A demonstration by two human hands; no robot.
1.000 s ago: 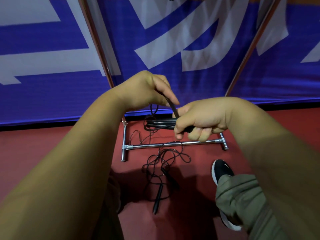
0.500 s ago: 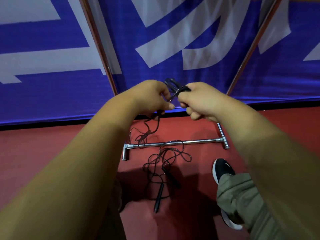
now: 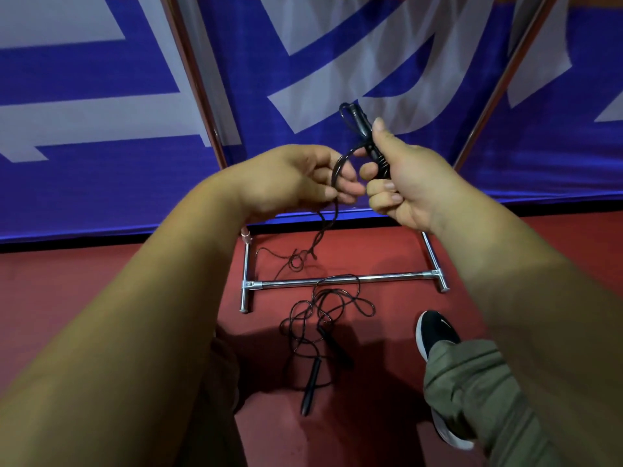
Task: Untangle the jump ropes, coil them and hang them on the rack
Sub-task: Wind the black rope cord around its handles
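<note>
Both hands have parted since the earlier frame: then they met knuckle to knuckle above the rack's base, and now the right hand [image 3: 408, 183] has turned its thumb upward while the left hand [image 3: 303, 180] has slid back along the cord, opening a loop between them. Behind the rack hangs a blue and white banner [image 3: 101, 112]. The red floor [image 3: 101, 298] carries the rack [image 3: 296, 282], whose chrome base bar lies crosswise below the hands while its two uprights slant up out of view. The right hand grips both handles [image 3: 365, 136] of one rope [image 3: 334, 173] together, fingers wrapped round them and thumb laid along them, their tips pointing up. The left hand has its fingers curled round that rope's cord, which arcs from the handles, passes through the fingers and drops to a small snarl on the floor just behind the base bar. A second rope [image 3: 324, 333] lies loosely tangled in front of the bar, one strand crossing over it, and a black shoe [image 3: 435, 332] stands near the rack's right foot. By the look of it, the first turn of a coil is being formed; the snarl below will likely need shaking out before the cord winds cleanly, and this rope's hanging is yet to come.
</note>
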